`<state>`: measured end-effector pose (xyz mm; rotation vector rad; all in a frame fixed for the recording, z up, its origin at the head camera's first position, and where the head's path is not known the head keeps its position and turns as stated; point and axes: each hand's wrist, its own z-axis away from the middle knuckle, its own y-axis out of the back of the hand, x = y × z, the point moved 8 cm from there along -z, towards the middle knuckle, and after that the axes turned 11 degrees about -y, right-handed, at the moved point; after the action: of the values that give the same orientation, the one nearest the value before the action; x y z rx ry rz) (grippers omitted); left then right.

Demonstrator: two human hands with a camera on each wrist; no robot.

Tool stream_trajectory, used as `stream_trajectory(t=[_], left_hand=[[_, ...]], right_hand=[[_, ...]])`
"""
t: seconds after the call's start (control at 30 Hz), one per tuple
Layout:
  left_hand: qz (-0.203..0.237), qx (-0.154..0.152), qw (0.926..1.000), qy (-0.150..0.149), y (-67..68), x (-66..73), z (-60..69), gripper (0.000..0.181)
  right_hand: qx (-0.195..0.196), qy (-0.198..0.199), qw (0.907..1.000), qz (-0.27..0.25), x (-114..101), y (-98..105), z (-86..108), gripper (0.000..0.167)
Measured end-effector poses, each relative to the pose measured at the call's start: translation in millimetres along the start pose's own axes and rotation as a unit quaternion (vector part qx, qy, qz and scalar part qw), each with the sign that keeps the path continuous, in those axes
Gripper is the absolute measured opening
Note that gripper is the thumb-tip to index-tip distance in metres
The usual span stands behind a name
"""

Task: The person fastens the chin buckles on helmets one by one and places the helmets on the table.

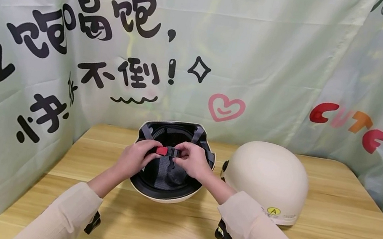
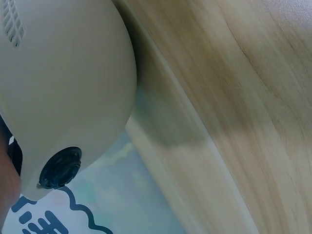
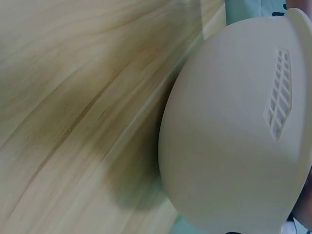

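A cream helmet (image 1: 177, 199) lies upside down on the table, its dark padded inside facing up. Over its opening, my left hand (image 1: 133, 159) pinches the red end (image 1: 161, 150) of the chin-strap buckle. The thumb and fingers of my right hand (image 1: 193, 161) grip the black end (image 1: 172, 153). Both ends meet between the hands; whether they are latched I cannot tell. The left wrist view has the helmet's outer shell (image 2: 78, 83) and a round black fitting (image 2: 61, 167). In the right wrist view, the shell (image 3: 219, 122) carries a slotted vent (image 3: 279, 95).
A second cream helmet (image 1: 267, 178) stands dome up to the right, bearing a yellow label (image 1: 273, 211). The wooden table (image 1: 155, 237) reaches back to a printed cloth curtain (image 1: 272, 78). Black wrist devices (image 1: 223, 233) hang under both forearms.
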<state>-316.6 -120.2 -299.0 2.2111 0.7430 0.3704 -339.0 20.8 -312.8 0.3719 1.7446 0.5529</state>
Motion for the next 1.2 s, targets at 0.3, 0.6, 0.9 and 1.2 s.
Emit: stream_trajectory(t=[0.3,0.6,0.9,1.2], left_hand=[[0.022,0.010,0.9997,-0.004,2.0,0.1,-2.3,0.023],[0.048,0.009,0.9986,-0.020,1.1,1.1,-3.2,0.023],[0.036,0.012,0.9982,-0.047,-0.1,6.3,-4.3,0.024],[0.032,0.028,0.9968,-0.068,0.1,8.1,-4.4,0.025]], right_hand=[[-0.005,0.060,0.9974,0.039,-9.5,2.8,5.7,0.021],[0.013,0.128,0.9842,0.121,-17.1,2.6,9.8,0.019],[0.033,0.192,0.9656,0.173,-22.2,1.2,16.8,0.020],[0.038,0.236,0.9496,0.202,-27.3,1.5,22.2,0.020]])
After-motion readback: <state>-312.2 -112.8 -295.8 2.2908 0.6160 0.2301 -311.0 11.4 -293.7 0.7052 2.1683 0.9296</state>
